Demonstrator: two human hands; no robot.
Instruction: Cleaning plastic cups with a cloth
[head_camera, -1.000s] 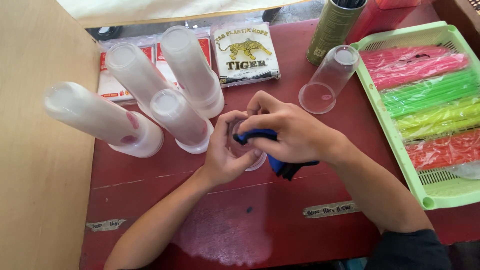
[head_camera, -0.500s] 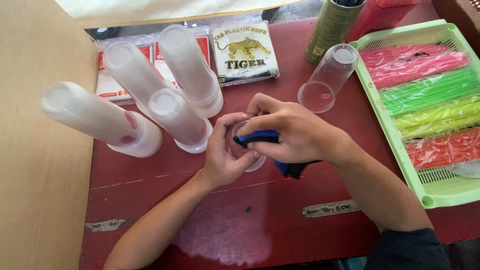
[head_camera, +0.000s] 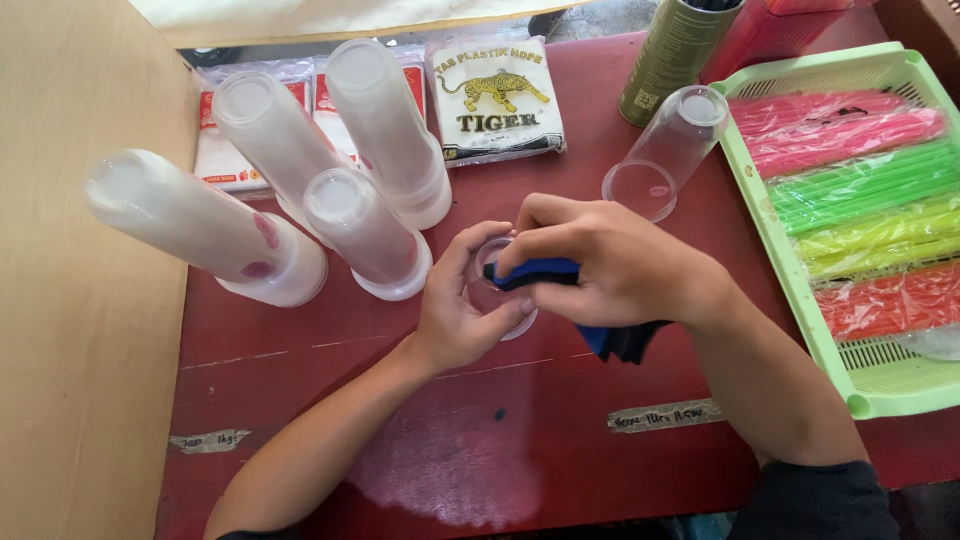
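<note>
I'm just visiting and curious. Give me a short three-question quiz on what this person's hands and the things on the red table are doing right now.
1. True or false: the right hand presses a blue cloth into a clear plastic cup.
2. Which hand steadies that cup? A) the left hand B) neither
3. Fill in: the light green plastic tray holds bundles of coloured ____.

Key: 1 true; 2 A; 3 straws.
</note>
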